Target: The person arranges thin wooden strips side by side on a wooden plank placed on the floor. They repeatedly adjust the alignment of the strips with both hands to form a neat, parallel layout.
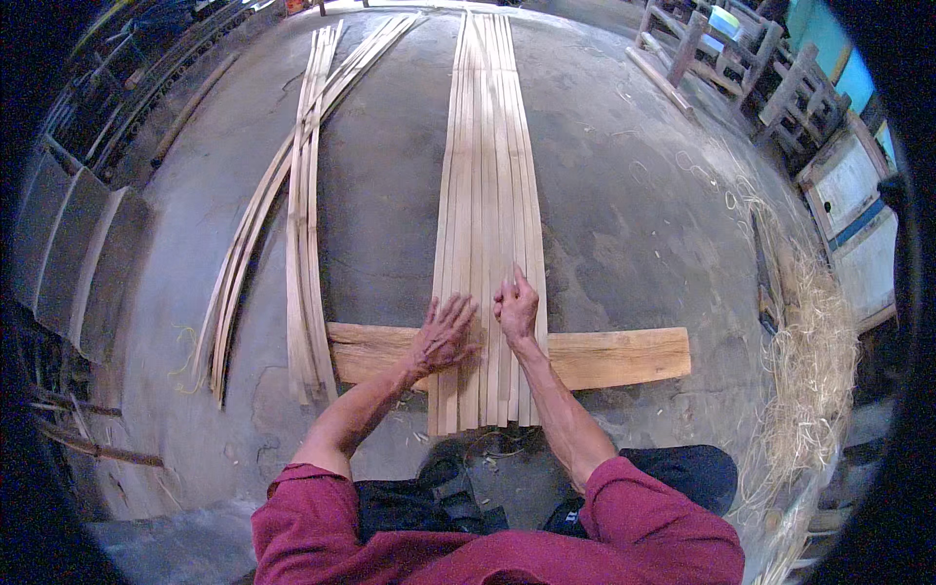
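Long pale bamboo strips (485, 146) lie side by side in a flat row, running away from me across the floor. Their near ends rest over a wooden plank (619, 358) set crosswise beneath them. My left hand (446, 334) lies with fingers spread on the left edge of the row, near the plank. Over the right part of the row is my right hand (517, 308), its fingers curled in and the index finger pointing forward. Whatever may be between those curled fingers is too small or hidden to make out.
Two more bundles of strips lie to the left, one straight (304, 244) and one slanting (244, 249), crossing toward their far ends. A heap of thin pale shavings (814, 361) spreads along the right. Wooden frames (712, 49) stand at the back right on the concrete floor (624, 195).
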A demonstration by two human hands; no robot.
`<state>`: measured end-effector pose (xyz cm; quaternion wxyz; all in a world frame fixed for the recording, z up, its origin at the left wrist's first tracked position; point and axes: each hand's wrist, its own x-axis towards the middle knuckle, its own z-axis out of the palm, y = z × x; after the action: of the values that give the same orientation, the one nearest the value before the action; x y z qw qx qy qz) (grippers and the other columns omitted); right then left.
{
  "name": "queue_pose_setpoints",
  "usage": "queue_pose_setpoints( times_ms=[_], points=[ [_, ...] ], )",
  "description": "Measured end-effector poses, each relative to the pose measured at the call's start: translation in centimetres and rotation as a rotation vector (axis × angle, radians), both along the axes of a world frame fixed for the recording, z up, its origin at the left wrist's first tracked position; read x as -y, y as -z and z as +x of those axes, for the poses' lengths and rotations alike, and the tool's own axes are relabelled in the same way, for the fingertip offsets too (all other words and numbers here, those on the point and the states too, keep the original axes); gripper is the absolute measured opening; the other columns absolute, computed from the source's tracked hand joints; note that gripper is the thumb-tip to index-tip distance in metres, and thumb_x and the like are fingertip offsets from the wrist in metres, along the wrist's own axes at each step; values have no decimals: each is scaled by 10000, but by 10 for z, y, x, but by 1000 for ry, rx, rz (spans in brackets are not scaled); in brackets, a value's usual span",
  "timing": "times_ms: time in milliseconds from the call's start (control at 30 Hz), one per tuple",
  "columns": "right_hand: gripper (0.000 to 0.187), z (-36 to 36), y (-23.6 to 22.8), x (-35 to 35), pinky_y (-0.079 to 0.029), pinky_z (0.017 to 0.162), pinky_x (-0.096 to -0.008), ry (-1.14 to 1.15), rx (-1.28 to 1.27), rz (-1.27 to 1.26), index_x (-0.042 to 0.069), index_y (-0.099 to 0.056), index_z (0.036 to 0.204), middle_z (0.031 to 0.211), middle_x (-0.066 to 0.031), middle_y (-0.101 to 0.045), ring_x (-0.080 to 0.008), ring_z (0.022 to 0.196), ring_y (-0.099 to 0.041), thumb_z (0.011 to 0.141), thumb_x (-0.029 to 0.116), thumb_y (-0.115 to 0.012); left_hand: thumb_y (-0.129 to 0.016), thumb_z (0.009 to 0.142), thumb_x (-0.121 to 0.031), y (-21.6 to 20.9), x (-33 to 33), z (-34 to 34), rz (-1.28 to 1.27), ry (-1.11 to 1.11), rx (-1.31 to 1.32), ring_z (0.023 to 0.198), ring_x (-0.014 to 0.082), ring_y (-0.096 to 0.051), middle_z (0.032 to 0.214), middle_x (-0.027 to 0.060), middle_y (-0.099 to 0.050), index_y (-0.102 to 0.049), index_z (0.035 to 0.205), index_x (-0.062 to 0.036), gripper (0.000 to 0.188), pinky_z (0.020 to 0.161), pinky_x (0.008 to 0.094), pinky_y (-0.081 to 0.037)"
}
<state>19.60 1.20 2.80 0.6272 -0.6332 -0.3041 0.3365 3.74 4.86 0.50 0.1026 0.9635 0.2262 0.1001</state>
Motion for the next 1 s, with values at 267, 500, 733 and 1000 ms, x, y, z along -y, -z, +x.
queue_pose_setpoints(
  times_ms=[267,500,733,1000],
  points=[
    [459,-14,31,36,-359,353,-208,-55,-338,-259,59,-278,1298,621,-26,-495,-86,431,-444,854,35,-391,-412,764,-568,7,22,10,-36,115,-188,1279,295,-142,1369,137,-206,-206,1320,-73,772,1007,527,-103],
    [494,-19,31,40,-464,415,-264,-160,-301,-217,60,-215,1314,673,-65,-563,-138,487,-529,856,49,-402,-492,763,-410,10,19,10,-35,149,-235,1272,320,-138,1377,140,-163,-254,1292,-69,672,986,554,-143],
    [515,-25,33,59,-482,436,-279,-278,-333,-149,155,-185,1332,690,-63,-532,-160,513,-542,871,72,-399,-489,755,-431,15,17,9,8,166,-266,1263,333,-162,1368,160,-175,-320,1248,-51,644,964,558,-186],
    [548,-26,30,65,-472,398,-278,-230,-301,-221,155,-128,1347,645,-55,-504,-158,460,-515,871,74,-387,-513,738,-475,-1,20,11,-48,165,-194,1257,335,-177,1357,159,-201,-351,1226,-43,671,962,573,-176]
  ],
)
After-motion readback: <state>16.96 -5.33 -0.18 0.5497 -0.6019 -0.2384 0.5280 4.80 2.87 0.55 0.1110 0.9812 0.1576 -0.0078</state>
